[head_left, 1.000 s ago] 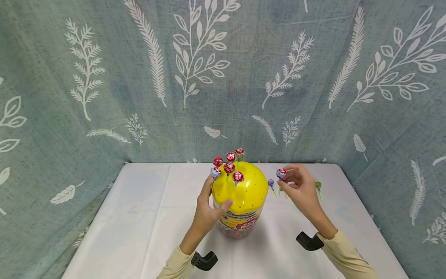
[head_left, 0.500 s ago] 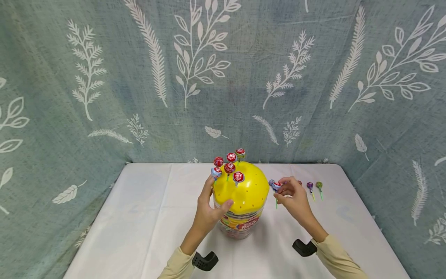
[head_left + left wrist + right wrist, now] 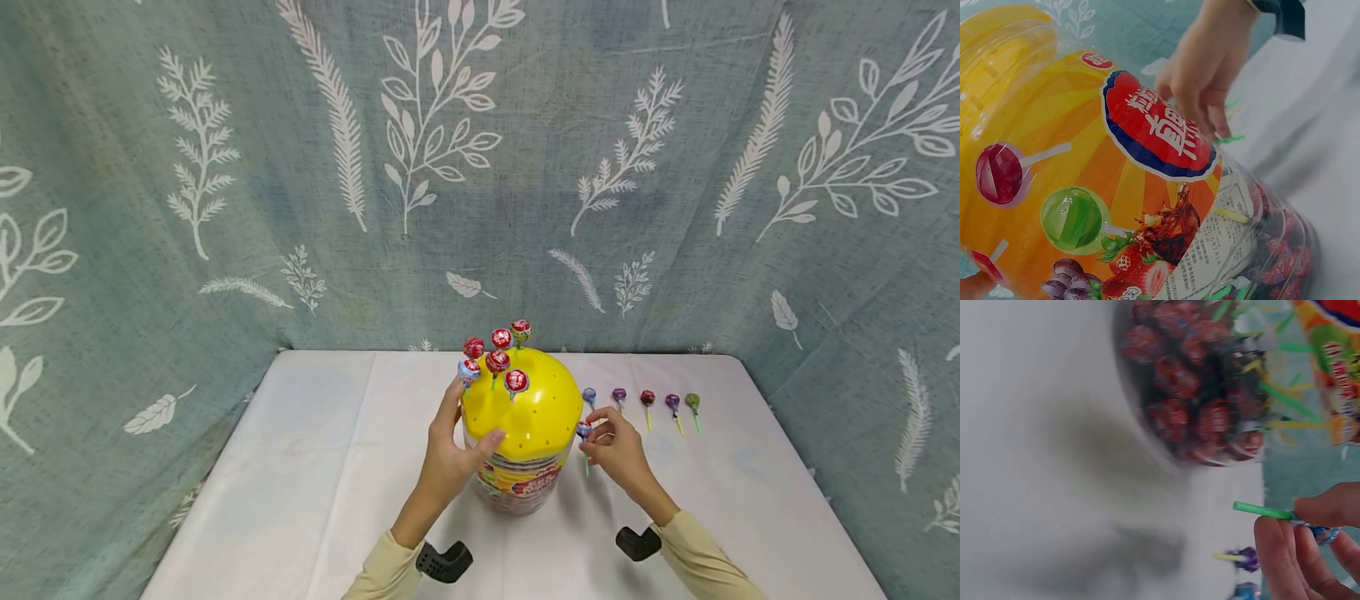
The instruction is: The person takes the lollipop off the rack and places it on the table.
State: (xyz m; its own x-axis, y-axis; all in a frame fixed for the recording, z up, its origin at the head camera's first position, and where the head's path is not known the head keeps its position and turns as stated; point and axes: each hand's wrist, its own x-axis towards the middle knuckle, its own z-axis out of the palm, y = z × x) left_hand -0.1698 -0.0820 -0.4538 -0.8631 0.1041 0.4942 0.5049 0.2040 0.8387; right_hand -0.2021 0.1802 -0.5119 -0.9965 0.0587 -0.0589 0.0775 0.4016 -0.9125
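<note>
A clear plastic jar [image 3: 517, 500] with a bright label stands under a domed yellow lid [image 3: 536, 417]. Several lollipops stick up from small holes on the lid's left and back, including a red one [image 3: 516, 381]. My left hand [image 3: 446, 458] grips the lid's left side, thumb across its front. Just right of the jar, my right hand [image 3: 621, 454] pinches a blue-and-red wrapped lollipop [image 3: 583, 430] between thumb and fingers. In the right wrist view, its green stick [image 3: 1263, 510] points away from the hand toward the jar's side.
Behind the right hand, several lollipops lie in a row on the white-covered table [image 3: 300, 467], a green one [image 3: 693, 401] at the right end. More wrapped lollipops [image 3: 1175, 375] fill the jar's bottom. A patterned grey-green cloth [image 3: 480, 167] hangs behind the table.
My right hand has carried the pinched lollipop leftward and toward me, from above the row to beside the jar, uncovering the row. The left hand stays on the lid.
</note>
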